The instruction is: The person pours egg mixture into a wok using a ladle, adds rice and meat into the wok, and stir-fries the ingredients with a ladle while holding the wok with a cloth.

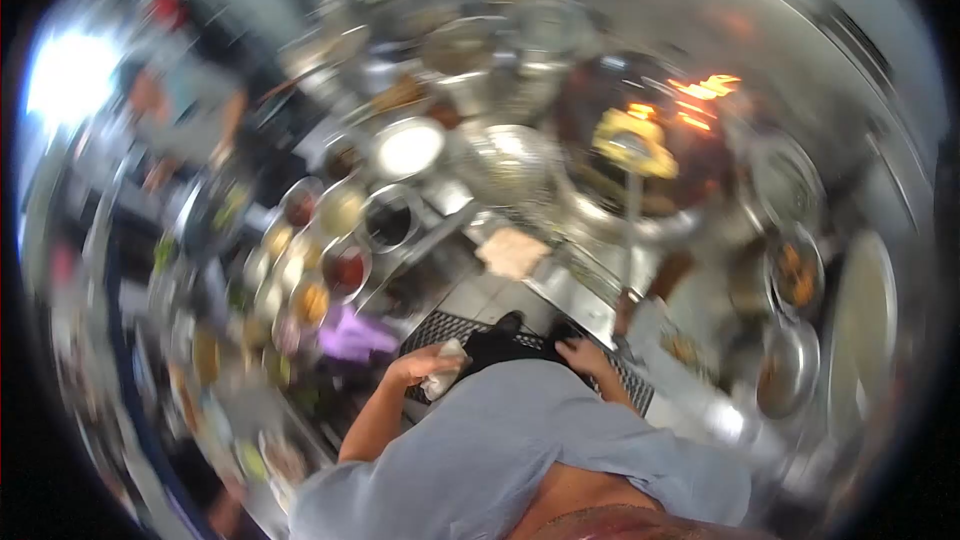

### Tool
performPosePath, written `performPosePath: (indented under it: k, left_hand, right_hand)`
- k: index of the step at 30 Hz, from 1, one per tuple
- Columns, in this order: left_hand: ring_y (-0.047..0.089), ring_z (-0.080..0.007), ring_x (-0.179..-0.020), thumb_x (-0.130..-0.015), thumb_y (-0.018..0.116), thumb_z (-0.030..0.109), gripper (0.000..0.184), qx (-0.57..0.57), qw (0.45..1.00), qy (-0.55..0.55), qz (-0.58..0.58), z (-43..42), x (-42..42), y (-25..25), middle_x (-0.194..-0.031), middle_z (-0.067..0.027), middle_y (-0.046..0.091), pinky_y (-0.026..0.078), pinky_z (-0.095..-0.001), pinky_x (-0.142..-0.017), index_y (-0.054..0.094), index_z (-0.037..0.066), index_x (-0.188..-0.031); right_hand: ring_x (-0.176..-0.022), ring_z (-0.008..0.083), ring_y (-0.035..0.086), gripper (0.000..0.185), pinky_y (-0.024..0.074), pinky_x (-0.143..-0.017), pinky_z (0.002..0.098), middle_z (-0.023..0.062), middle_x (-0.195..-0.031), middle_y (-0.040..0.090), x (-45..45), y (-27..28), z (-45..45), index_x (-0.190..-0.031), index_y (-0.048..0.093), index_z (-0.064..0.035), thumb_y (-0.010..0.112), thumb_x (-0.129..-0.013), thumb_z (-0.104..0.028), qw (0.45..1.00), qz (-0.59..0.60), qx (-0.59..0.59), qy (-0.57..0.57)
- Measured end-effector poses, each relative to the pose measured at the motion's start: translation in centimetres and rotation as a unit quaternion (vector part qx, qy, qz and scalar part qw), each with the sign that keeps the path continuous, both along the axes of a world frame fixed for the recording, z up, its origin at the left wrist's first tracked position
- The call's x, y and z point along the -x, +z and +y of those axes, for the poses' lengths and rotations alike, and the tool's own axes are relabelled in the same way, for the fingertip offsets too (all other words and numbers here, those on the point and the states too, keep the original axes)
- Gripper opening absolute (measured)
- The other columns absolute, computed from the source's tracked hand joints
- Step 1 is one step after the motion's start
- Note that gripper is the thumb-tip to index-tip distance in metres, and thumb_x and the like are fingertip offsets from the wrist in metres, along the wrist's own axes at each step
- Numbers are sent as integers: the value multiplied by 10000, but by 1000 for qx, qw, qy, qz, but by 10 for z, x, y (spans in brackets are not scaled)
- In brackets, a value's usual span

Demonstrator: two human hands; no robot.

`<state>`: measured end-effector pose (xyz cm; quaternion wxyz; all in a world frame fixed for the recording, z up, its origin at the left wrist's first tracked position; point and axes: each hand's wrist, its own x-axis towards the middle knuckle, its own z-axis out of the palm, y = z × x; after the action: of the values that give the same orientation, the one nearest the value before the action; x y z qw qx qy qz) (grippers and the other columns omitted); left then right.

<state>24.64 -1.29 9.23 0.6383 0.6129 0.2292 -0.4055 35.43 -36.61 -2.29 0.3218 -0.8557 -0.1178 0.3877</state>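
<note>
My left hand [420, 365] is closed round a crumpled whitish cloth [446, 370], low beside my black trousers. On the other side my right hand [580, 354] hangs near my hip; blur hides whether its fingers hold anything. Ahead to the right a large dark wok [590, 175] sits over orange flames [700, 105]. Yellow food [635, 140] is in it, with a long-handled metal ladle [634, 210] resting there, its handle pointing towards me.
Bowls of sauces, one red [346, 272], stand at the left. A metal colander [505, 162] and a white bowl [410, 148] are ahead. Metal pans [788, 365] are on the right. Another person [190, 110] is at the far left.
</note>
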Motion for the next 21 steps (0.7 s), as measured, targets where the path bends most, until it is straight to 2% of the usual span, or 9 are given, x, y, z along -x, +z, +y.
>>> performPosePath:
  k: [1,2,3,4,6,8,13,16,21]
  left_hand:
    - [587,-169,-893,-849,658,354,442,-47,998,-32,-24,-1,26,-9,-1028,-70,620,490,-309,-707,556,55,-1158]
    - [606,-196,-898,-814,641,380,484,-149,988,-32,8,-10,48,-3,-1033,-101,632,499,-321,-712,551,55,-1160]
    - [606,-196,-898,-814,641,380,484,-158,987,37,9,-19,73,-4,-1033,-101,632,499,-321,-712,551,55,-1160]
    - [613,-222,-919,-793,629,387,516,-219,975,15,25,-30,92,-4,-1038,-128,636,504,-339,-722,545,49,-1173]
    - [619,-314,-997,-745,600,399,604,-292,955,24,42,-51,126,-8,-1066,-203,639,502,-395,-797,519,46,-1228]
    - [601,-340,-1048,-768,592,387,599,-347,933,97,19,-71,165,-23,-1105,-207,634,469,-402,-876,503,65,-1264]
    - [599,-327,-1057,-782,588,349,520,-349,908,230,32,-94,216,-17,-1118,-190,635,464,-402,-885,537,124,-1248]
    - [604,-330,-1045,-784,592,321,458,-317,924,214,17,-97,231,-7,-1130,-174,637,463,-405,-886,585,150,-1209]
    - [608,-351,-1027,-775,623,346,458,-330,900,281,-47,-100,288,-55,-1097,-194,645,468,-420,-897,607,112,-1169]
  right_hand:
    - [-1105,458,534,707,433,-961,426,301,-1230,531,2,-24,9,-1266,471,83,600,-835,-462,997,-24,61,27]
    - [-1134,423,531,686,438,-953,439,316,-1209,536,9,-55,12,-1226,507,92,604,-822,-454,987,-131,87,36]
    - [-1032,436,574,601,439,-914,448,343,-1068,585,11,-33,18,-970,625,135,551,-869,-453,981,-178,67,40]
    - [-962,411,613,542,471,-864,455,290,-981,634,-2,-12,25,-906,661,89,559,-861,-441,986,14,137,90]
    - [-884,379,646,466,497,-785,440,245,-915,661,-6,-130,-3,-866,686,30,546,-877,-415,951,25,175,255]
    - [-856,363,657,380,491,-740,445,231,-902,665,-9,-153,-14,-884,691,-7,559,-859,-362,937,12,158,312]
    - [-897,359,644,361,486,-765,447,235,-936,656,-44,-128,27,-904,686,-5,551,-859,-337,900,-24,198,389]
    - [-928,356,634,348,482,-784,448,238,-961,650,-37,-99,83,-920,682,-4,545,-860,-319,879,-38,214,424]
    - [-979,350,618,329,476,-815,450,242,-1003,640,8,-34,166,-945,675,-2,535,-860,-288,844,-52,264,464]
